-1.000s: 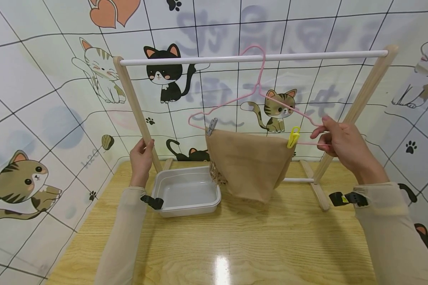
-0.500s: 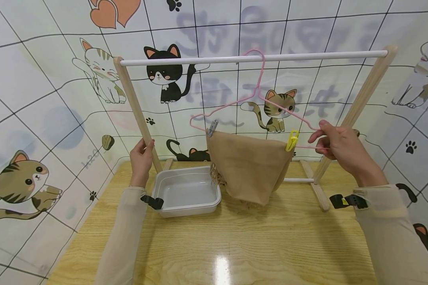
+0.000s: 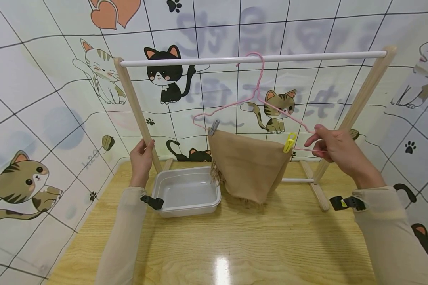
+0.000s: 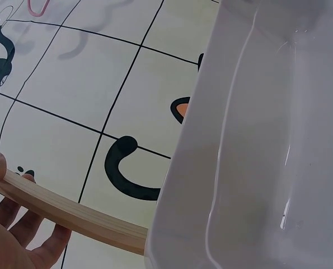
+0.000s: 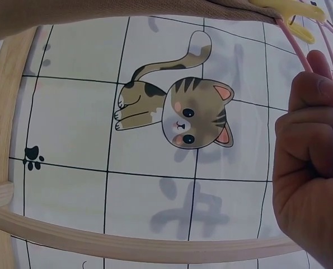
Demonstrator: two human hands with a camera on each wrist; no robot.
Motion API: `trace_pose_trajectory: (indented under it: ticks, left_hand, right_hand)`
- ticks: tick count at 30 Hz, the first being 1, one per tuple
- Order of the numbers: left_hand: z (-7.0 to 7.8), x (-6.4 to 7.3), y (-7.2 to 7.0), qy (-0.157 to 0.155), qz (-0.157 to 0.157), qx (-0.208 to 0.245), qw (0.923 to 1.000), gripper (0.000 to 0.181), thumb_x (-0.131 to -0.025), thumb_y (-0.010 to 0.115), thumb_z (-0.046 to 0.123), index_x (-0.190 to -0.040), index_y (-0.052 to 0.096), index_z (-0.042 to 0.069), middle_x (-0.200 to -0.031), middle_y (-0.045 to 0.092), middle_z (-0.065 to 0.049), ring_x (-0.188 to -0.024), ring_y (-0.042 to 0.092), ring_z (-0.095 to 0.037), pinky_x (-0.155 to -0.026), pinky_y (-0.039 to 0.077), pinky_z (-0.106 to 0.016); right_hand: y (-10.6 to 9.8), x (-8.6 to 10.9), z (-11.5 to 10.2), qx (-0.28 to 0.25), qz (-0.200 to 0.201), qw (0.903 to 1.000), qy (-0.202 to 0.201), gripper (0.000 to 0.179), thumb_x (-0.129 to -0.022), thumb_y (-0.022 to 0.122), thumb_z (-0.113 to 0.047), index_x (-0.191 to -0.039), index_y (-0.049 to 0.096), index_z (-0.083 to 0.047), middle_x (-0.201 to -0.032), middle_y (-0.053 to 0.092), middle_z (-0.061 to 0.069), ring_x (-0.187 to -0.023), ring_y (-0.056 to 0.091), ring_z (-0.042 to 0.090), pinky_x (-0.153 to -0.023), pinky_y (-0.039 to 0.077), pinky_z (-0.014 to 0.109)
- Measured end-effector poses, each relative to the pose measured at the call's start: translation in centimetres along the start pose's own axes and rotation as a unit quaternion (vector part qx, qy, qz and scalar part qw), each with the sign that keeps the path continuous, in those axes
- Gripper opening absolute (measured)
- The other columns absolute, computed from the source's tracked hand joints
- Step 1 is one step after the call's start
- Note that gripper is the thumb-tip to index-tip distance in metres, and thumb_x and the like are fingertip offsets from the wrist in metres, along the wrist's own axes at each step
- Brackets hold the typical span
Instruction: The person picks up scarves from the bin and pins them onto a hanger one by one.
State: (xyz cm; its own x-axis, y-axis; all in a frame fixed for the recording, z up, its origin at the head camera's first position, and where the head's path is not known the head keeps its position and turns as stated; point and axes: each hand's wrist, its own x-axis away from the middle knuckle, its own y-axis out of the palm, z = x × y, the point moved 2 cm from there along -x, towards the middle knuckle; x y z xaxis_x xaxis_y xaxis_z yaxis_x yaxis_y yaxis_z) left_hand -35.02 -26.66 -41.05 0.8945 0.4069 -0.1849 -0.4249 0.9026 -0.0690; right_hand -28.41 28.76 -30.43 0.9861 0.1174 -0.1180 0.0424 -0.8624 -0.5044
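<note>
My right hand pinches the right end of a pink clothes hanger, whose hook sits over the white rod of a wooden rack. A brown fringed cloth hangs from the hanger's lower bar. It is held by a grey clothespin at the left and a yellow clothespin at the right; the yellow one also shows in the right wrist view. My left hand grips the rack's left wooden post, with thumb and fingers around it in the left wrist view.
A white plastic basin stands on the wood-grain table beside the left post, its right rim near the cloth's fringe. The rack's right post rises behind my right hand. A wall covering with cartoon cats surrounds the table.
The hanger has come down, its hook lowering onto the rod. My right hand has moved down and slightly left with it. My left hand has stayed on the post.
</note>
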Motion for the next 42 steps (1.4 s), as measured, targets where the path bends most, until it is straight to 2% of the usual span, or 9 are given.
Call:
trace_pose_trajectory:
  ticks: [2,7,11,16,22,25,31,42]
  left_hand:
    - [-0.1,0.0,0.0,-0.001,0.0,0.0,1.0,0.046,-0.105,0.058,0.031,-0.146,0.057,0.01,-0.14,0.06,-0.012,-0.122,0.057,-0.02,-0.108,0.045,-0.046]
    - [-0.1,-0.1,-0.1,0.0,0.001,-0.002,1.0,0.046,-0.105,0.059,0.032,-0.146,0.058,0.01,-0.139,0.061,-0.011,-0.122,0.057,-0.019,-0.107,0.046,-0.046]
    - [-0.1,-0.1,-0.1,0.003,0.0,0.0,1.0,0.046,-0.105,0.059,0.031,-0.145,0.058,0.009,-0.141,0.06,-0.012,-0.123,0.057,-0.02,-0.108,0.045,-0.046]
    - [-0.1,-0.1,-0.1,0.001,-0.002,0.001,1.0,0.047,-0.105,0.059,0.031,-0.146,0.057,0.009,-0.143,0.059,-0.011,-0.125,0.057,-0.02,-0.109,0.044,-0.047]
    - [-0.2,-0.2,-0.1,0.003,-0.003,-0.001,1.0,0.047,-0.104,0.06,0.032,-0.145,0.058,0.009,-0.142,0.06,-0.012,-0.124,0.057,-0.02,-0.109,0.045,-0.047]
    - [-0.1,-0.3,-0.1,0.004,-0.001,-0.002,1.0,0.046,-0.104,0.06,0.032,-0.144,0.059,0.009,-0.141,0.061,-0.012,-0.121,0.057,-0.019,-0.108,0.046,-0.046]
    - [0.0,-0.2,-0.1,0.009,0.001,0.0,1.0,0.045,-0.104,0.06,0.03,-0.143,0.059,0.007,-0.14,0.061,-0.014,-0.121,0.058,-0.019,-0.108,0.046,-0.047]
    - [0.0,-0.2,-0.1,0.005,0.001,-0.001,1.0,0.046,-0.104,0.06,0.031,-0.144,0.059,0.007,-0.141,0.061,-0.013,-0.121,0.058,-0.019,-0.108,0.046,-0.047]
  right_hand:
    - [0.1,0.1,0.0,0.005,-0.002,1.0,0.001,0.063,-0.107,0.035,-0.056,-0.095,0.075,-0.008,-0.066,0.06,0.002,-0.057,0.049,0.011,-0.047,0.037,0.029]
    - [0.3,0.2,0.0,-0.008,-0.03,0.9995,-0.003,0.067,-0.108,0.035,-0.054,-0.099,0.074,-0.001,-0.069,0.062,0.001,-0.065,0.056,0.013,-0.059,0.049,0.026]
    - [0.4,0.1,0.3,-0.015,-0.056,0.9982,-0.016,0.066,-0.109,0.033,-0.052,-0.099,0.074,-0.001,-0.068,0.062,0.002,-0.069,0.057,0.015,-0.064,0.05,0.025]
    - [0.7,0.1,0.5,-0.011,-0.07,0.9972,-0.022,0.065,-0.11,0.031,-0.052,-0.105,0.072,-0.002,-0.07,0.064,0.002,-0.063,0.051,0.014,-0.061,0.046,0.028]
    - [1.2,0.3,0.2,-0.037,-0.089,0.9952,-0.016,0.055,-0.109,0.031,-0.053,-0.108,0.069,-0.013,-0.071,0.066,0.001,-0.049,0.032,0.009,-0.048,0.024,0.04]
    - [1.4,0.5,-0.1,-0.038,-0.091,0.995,-0.013,0.055,-0.109,0.03,-0.053,-0.11,0.067,-0.013,-0.072,0.068,0.002,-0.047,0.028,0.01,-0.046,0.019,0.043]
    - [1.7,0.9,-0.4,-0.027,-0.093,0.9953,0.004,0.061,-0.108,0.028,-0.056,-0.118,0.062,-0.006,-0.075,0.07,0.004,-0.046,0.026,0.011,-0.043,0.02,0.041]
    - [2.0,1.8,-0.2,-0.034,-0.11,0.9932,0.015,0.067,-0.108,0.025,-0.059,-0.129,0.054,-0.002,-0.087,0.072,0.004,-0.053,0.038,0.014,-0.047,0.033,0.035]
